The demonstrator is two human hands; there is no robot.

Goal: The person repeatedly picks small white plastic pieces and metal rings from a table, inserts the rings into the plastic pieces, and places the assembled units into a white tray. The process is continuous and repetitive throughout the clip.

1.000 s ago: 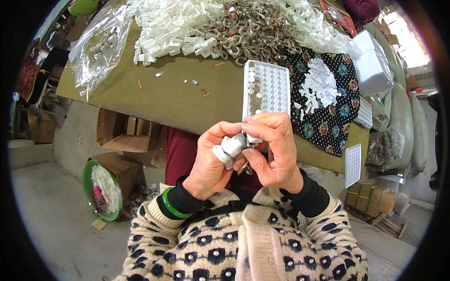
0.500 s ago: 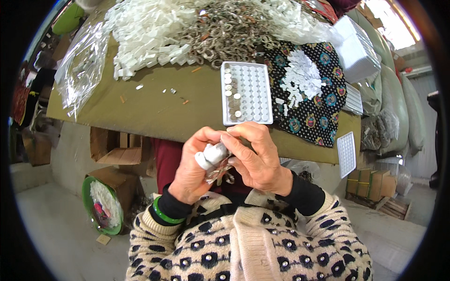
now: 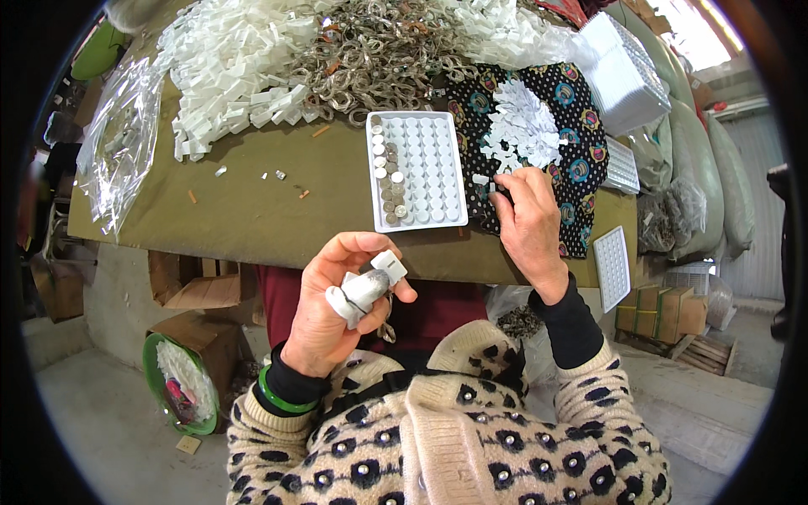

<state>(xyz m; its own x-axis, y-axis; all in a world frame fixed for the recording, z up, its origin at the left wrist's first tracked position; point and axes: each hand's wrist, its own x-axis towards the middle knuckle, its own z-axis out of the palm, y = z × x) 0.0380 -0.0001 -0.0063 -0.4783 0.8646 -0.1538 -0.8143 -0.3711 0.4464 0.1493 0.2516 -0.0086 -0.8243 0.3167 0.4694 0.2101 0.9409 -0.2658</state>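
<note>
Head view. Left hand: closed on a white block, held at a wrapped digit, near the table's front edge. Right hand: thumb and forefinger slightly parted over the cloth; can't tell if they grip a chip. Tray just left of cloth.
</note>
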